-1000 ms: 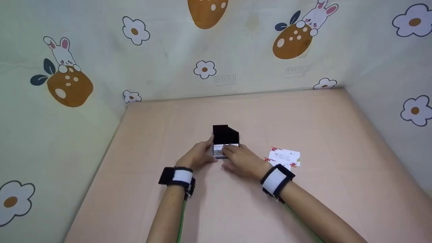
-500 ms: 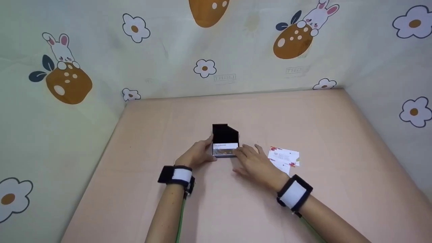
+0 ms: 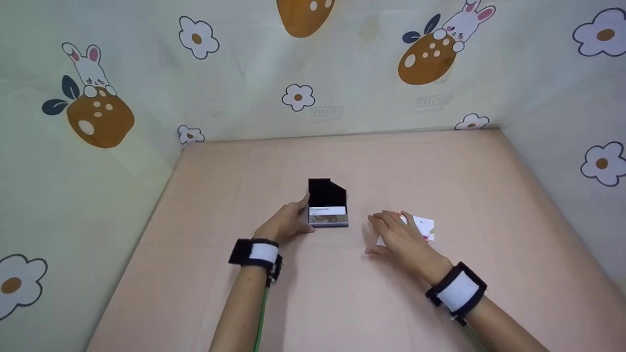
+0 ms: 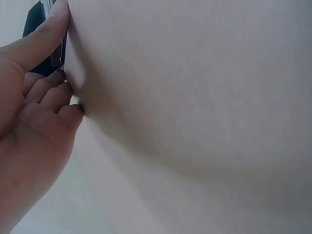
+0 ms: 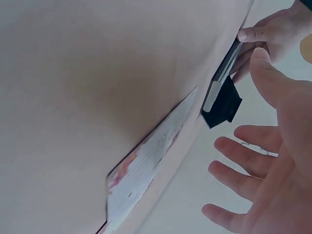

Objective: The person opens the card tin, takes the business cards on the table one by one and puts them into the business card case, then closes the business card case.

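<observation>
A black business card case [image 3: 326,193] lies with its lid raised near the middle of the table. Cards [image 3: 327,211] with white and brown print sit inside it. My left hand [image 3: 282,224] holds the case by its left side, thumb at the near corner. Over white cards with red flowers [image 3: 425,226], to the right of the case, hovers my right hand [image 3: 403,244]. Its fingers are spread and relaxed, with nothing in them, and it hides much of the cards. The right wrist view shows the flowered cards [image 5: 146,158] flat on the table, apart from the hand.
The table [image 3: 234,181] has a pale pink cover. Behind it and at both sides hang curtains [image 3: 239,88] printed with rabbits and flowers. Each wrist wears a dark band with a white patch, and green cords run along the forearms.
My right hand has left the cards inside the case and moved right, over the loose flowered cards. My left hand stays at the case, which keeps its place.
</observation>
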### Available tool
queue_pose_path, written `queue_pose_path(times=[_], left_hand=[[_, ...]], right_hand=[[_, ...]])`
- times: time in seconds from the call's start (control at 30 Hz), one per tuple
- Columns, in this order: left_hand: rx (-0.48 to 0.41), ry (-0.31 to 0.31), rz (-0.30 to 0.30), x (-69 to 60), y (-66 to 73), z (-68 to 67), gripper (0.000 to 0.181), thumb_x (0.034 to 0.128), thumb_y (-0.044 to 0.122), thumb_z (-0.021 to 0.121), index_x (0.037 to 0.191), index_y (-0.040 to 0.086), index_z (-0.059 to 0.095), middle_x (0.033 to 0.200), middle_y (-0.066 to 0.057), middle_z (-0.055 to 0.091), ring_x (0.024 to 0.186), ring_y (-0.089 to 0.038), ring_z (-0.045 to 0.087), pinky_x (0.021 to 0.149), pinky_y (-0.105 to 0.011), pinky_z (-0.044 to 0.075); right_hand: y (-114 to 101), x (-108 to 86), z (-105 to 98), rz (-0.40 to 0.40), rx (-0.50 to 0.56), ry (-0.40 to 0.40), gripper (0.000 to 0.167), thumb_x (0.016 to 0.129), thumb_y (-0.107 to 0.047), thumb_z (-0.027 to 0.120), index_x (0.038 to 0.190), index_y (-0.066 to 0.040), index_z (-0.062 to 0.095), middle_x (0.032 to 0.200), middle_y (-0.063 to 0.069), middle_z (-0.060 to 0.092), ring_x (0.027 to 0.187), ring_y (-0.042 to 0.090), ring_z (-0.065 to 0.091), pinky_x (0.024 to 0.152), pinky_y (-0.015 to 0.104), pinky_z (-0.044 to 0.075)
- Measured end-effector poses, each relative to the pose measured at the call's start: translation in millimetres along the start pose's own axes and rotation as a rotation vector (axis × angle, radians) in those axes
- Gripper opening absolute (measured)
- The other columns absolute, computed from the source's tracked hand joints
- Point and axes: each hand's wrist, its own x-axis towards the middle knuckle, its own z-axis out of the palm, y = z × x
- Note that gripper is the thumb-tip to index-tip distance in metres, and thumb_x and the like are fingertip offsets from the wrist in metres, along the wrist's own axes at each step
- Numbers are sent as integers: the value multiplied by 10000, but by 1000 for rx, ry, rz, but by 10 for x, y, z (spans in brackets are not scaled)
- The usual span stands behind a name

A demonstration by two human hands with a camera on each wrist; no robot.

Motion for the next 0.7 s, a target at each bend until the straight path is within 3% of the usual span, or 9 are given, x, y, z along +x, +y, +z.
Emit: queue_pose_path(times=[0.3,0.7], left_hand=[[-14,16,-13,-10,-13,11,947,863,201,782,1604,194,193,1630,-112,312,1527,-290,285,1265,-434,247],[-16,13,17,13,-26,17,959,846,187,797,1600,178,206,1618,-126,331,1519,-295,302,1263,-431,251]], right_hand=[[146,-146,-101,53,-26,7,789,758,-446,803,1360,10,572,1322,181,626,1292,341,550,1083,680,374],[324,-440,-149,77,-46,35,839,692,-413,856,1347,29,576,1300,196,639,1244,353,583,1042,642,400]])
